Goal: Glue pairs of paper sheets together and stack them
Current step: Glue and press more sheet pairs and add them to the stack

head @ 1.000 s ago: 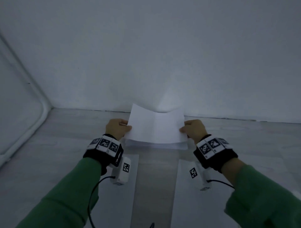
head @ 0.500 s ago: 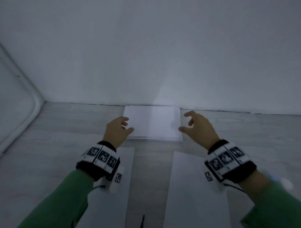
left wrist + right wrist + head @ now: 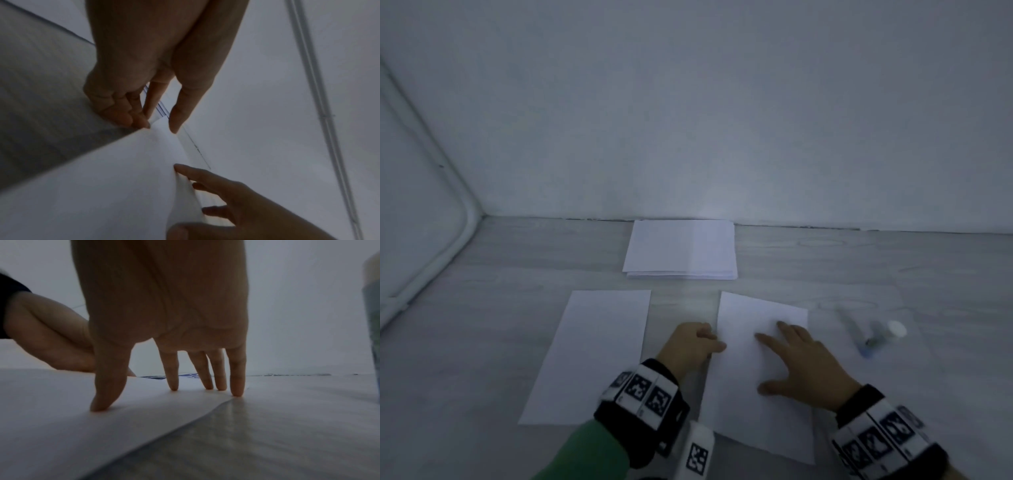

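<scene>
A stack of glued white sheets (image 3: 679, 250) lies at the back of the table against the wall. Two single white sheets lie nearer me: the left sheet (image 3: 592, 353) and the right sheet (image 3: 756, 387). My right hand (image 3: 798, 363) presses flat on the right sheet, its straight, spread fingers (image 3: 236, 386) tip-down on the paper. My left hand (image 3: 697, 344) is at that sheet's left edge, where its curled fingers (image 3: 141, 121) meet the edge, which lifts slightly, and the thumb lies on top. A glue stick (image 3: 883, 334) lies on the table to the right of the sheet.
The grey table (image 3: 482, 308) ends at a white wall (image 3: 688, 120) behind the stack. A white pipe (image 3: 448, 246) runs along the left wall. In the right wrist view the glue stick (image 3: 373, 321) shows at the right border.
Both hands let go of the sheet they had lowered onto the back stack. They drew back toward me and now sit on the right sheet.
</scene>
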Motion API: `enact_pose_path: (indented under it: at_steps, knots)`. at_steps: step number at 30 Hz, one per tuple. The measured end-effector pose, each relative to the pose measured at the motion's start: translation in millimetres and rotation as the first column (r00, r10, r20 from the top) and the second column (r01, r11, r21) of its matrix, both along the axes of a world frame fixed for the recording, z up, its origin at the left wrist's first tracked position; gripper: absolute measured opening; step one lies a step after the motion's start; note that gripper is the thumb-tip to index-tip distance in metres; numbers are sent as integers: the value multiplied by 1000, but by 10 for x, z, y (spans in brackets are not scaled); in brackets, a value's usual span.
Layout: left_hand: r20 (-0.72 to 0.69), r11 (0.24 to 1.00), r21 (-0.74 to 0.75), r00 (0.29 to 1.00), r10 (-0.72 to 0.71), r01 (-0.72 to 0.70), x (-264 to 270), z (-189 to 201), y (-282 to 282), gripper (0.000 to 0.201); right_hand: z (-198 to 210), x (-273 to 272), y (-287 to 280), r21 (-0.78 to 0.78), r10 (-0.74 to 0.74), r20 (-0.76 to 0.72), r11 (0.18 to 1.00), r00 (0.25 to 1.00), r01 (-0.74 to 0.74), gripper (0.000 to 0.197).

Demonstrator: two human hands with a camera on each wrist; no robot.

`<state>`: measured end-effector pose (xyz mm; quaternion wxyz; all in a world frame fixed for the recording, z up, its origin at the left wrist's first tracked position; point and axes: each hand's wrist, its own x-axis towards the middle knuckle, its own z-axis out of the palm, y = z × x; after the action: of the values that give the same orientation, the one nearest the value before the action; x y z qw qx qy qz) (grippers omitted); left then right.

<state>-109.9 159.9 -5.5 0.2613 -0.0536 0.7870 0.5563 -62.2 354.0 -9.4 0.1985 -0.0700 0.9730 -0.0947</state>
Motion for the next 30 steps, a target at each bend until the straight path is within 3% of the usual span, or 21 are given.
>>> enact_pose_path:
  at_steps: [3, 8, 12, 15, 17, 19, 21, 23, 26, 28, 30]
  knots:
    - [-63, 999, -26, 998, -24, 23, 13, 20, -21, 24, 6, -8, 16, -1, 3, 6, 1000, 1000, -3, 91]
    - [-129, 958, -238, 972, -197, 162, 175, -51, -161, 21, -2, -4, 35, -17, -7, 4, 1000, 1000, 7, 91]
    - [-102, 953, -229, 968, -227, 199, 306, -118, -280, 18, 4, 13, 19, -2, -21, 6, 1000, 1000, 21, 90]
    - [-109, 943, -265, 965, -238, 203, 320, -105, -353, 15, 91, 82, -11, -83, -38, -145, 996, 989, 26, 81]
    - [-127, 918, -337, 956, -266, 211, 272, -85, -395, 15, 222, 154, 19, -146, -82, -395, 989, 915, 26, 71]
    - [-137, 887, -402, 943, -304, 227, 185, -72, -427, 22, 334, 214, 143, -234, -223, -614, 968, 757, 95, 65]
    - [-131, 859, -444, 929, -345, 256, 76, -60, -434, 31, 415, 267, 342, -319, -396, -693, 918, 603, 237, 70]
    - [-123, 823, -491, 912, -392, 287, -42, -53, -396, 39, 439, 316, 576, -401, -557, -649, 830, 518, 388, 81]
    - [-124, 788, -526, 889, -442, 319, -186, -45, -271, 43, 365, 394, 882, -566, -788, -411, 615, 458, 549, 100]
    - [-152, 783, -532, 874, -462, 322, -239, -57, -179, 43, 295, 422, 998, -601, -856, -201, 491, 476, 630, 105]
    - [-215, 798, -528, 864, -456, 290, -248, -76, -110, 41, 206, 416, 1061, -558, -849, -91, 477, 521, 680, 97]
